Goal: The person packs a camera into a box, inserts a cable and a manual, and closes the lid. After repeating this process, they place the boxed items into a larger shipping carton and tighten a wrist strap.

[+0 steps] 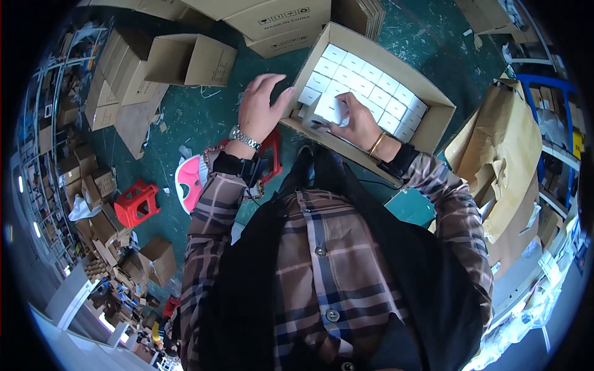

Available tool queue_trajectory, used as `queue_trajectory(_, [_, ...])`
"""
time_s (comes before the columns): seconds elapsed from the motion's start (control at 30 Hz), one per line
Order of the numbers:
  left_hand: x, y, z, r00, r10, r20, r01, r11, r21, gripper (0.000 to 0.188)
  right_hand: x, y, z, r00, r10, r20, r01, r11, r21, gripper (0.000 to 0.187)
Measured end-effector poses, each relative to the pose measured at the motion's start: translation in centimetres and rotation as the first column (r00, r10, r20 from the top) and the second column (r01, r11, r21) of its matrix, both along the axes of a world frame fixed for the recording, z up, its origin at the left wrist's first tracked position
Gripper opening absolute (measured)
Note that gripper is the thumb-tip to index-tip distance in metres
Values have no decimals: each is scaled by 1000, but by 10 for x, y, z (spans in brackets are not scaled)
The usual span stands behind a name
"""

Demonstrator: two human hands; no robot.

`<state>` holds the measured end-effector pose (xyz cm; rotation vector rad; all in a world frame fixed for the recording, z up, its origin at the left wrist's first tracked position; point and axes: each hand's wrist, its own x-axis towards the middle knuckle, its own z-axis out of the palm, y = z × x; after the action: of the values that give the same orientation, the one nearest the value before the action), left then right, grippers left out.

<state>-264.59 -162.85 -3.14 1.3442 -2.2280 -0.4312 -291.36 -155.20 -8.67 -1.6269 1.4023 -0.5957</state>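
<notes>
My right hand [361, 125] grips a small white box [327, 112] between thumb and fingers, holding it over the near left part of a large open carton [433, 128]. Inside the carton, several white boxes [370, 73] of the same kind stand packed in rows. The held box covers some of the carton's near left corner, so what lies beneath it is hidden. Just left of the carton's left wall is my left hand [263, 106], empty, its thumb and fingers apart.
Brown cartons [179, 59] stand at the upper left, and a larger closed carton [272, 21] lies beyond. A red stool [137, 203] is on the green floor to the left. Crumpled brown paper [498, 148] lies at the right, beside a blue-framed rack [566, 114].
</notes>
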Motion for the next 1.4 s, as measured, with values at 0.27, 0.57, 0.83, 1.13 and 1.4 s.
queue_trajectory(0.27, [27,28,-38,962,237,134,-268,732,627,50,27,-26,-31,998,-23,-56,35,975,218,60])
queue_trajectory(0.57, [24,37,-63,863,453,-224,-26,482,876,47,76,-41,-79,985,25,-170,13,976,219,76])
queue_trajectory(0.83, [24,35,-65,923,358,-143,-34,445,895,50,84,-40,-136,998,47,-44,-43,996,83,74])
queue_trajectory(1.13, [19,38,-70,907,369,-202,-27,530,847,45,71,-48,-185,975,197,103,-194,980,-35,46])
queue_trajectory(1.4, [19,46,-79,886,394,-244,-26,568,823,45,85,-81,-150,999,13,41,-26,940,339,40])
